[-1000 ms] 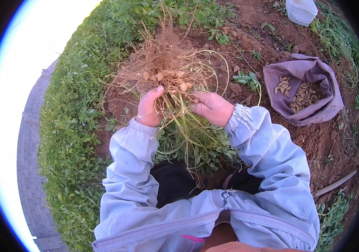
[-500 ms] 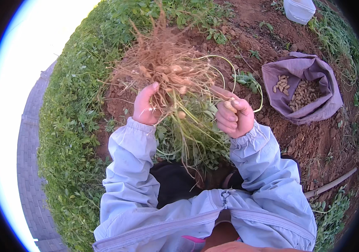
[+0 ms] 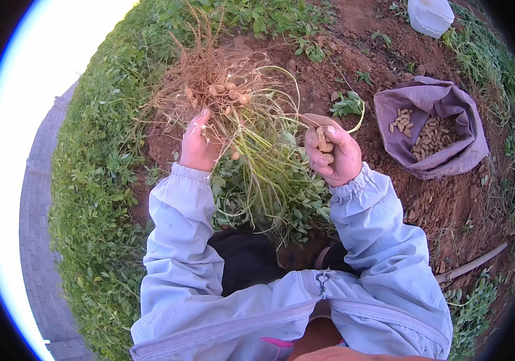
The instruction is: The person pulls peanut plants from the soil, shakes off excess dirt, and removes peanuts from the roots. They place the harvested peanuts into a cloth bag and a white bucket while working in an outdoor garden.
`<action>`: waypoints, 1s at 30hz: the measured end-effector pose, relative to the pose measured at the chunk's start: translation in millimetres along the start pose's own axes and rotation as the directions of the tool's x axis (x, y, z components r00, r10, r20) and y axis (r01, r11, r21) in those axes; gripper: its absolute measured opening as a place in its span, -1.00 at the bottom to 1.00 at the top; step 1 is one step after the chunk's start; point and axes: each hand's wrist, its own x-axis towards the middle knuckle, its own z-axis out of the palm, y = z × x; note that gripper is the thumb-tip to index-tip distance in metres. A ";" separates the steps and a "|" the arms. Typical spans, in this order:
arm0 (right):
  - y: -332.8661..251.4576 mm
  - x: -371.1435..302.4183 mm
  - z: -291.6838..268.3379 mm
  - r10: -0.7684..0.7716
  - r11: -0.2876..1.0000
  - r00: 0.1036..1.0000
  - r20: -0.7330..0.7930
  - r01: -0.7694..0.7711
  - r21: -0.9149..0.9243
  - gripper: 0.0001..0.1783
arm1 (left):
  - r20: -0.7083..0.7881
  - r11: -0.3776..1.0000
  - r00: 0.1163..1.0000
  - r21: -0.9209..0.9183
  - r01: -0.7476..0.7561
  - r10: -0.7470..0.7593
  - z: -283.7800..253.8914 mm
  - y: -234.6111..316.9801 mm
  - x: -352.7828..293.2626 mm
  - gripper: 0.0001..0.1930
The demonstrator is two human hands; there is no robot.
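My left hand (image 3: 200, 141) is closed round the stems of an uprooted peanut plant (image 3: 257, 147). Its tangled brown roots point up and away from me, and the leafy green end hangs toward my knees. Several peanut pods (image 3: 228, 91) cling among the roots, just beyond my left thumb. To the right of the plant, my right hand (image 3: 338, 153) is closed on a few loose peanuts (image 3: 325, 146), which show between thumb and fingers. A thin stem loops from the plant past the right hand.
At the right an open purple cloth sack (image 3: 390, 141) holds a heap of peanuts. A white plastic tub (image 3: 431, 18) stands at the far right. Reddish soil (image 3: 444, 207) lies around, with a pale stick or pipe (image 3: 473, 263) on it. Green plants (image 3: 98, 216) grow along the left, beside grey paving (image 3: 43, 240).
The plant and my left hand have shifted slightly left, with the roots tilted over, showing the pods more clearly. My right hand has turned, and more peanuts show in it.
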 end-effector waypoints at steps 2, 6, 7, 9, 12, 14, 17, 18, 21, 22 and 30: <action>5.4 14.8 15.7 0.013 0.998 1.000 -0.007 -0.013 -0.067 -0.51 | 0.004 0.998 0.998 0.029 -0.058 0.058 4.1 1.2 -0.6 -0.56; 35.3 41.2 15.4 0.078 0.984 0.997 -0.019 -0.080 -0.157 -0.56 | 0.005 0.973 0.984 0.149 0.175 -0.177 4.2 17.1 -12.8 -0.53; 42.6 45.0 12.8 0.104 0.983 0.994 -0.023 -0.106 -0.149 -0.56 | -0.065 0.912 0.996 0.402 0.082 -0.060 6.1 16.8 -15.7 -0.54; 48.2 46.3 16.1 0.121 0.979 0.990 -0.070 -0.130 -0.154 -0.56 | -0.107 0.570 0.972 0.821 -0.033 0.209 19.5 21.2 -33.3 -0.56; 52.5 46.3 11.0 0.138 0.985 0.986 -0.089 -0.146 -0.092 -0.62 | 0.373 0.229 0.715 0.772 -0.592 0.592 56.9 35.9 -58.4 -0.59; 58.9 46.3 12.8 0.133 0.981 0.988 -0.080 -0.143 -0.131 -0.67 | 0.616 0.234 0.686 0.654 -0.720 0.388 77.2 39.4 -66.5 -0.59; 71.1 45.5 0.6 -0.014 0.881 0.999 -0.039 -0.006 -0.474 -0.83 | 0.739 0.162 0.652 0.632 -0.758 0.172 84.3 3.4 -25.8 -0.61; 64.1 41.2 12.3 0.038 0.848 0.996 -0.077 -0.073 -0.524 -0.85 | 0.763 0.083 0.627 0.622 -0.778 0.157 79.0 -7.2 -14.7 -0.62; 50.2 31.0 10.6 0.134 0.794 0.986 -0.095 -0.164 -0.586 -0.84 | 0.651 -0.041 0.755 0.755 -0.655 -0.074 76.2 -7.0 -17.1 -0.61; 49.0 27.7 11.3 0.149 0.794 0.985 -0.092 -0.174 -0.582 -0.84 | 0.676 -0.086 0.737 0.735 -0.672 0.021 73.1 -12.0 -19.4 -0.69; 50.5 14.0 15.8 0.210 0.793 0.974 -0.085 -0.221 -0.568 -0.85 | 0.621 -0.099 0.782 0.777 -0.622 -0.043 50.4 -20.1 -11.0 -0.78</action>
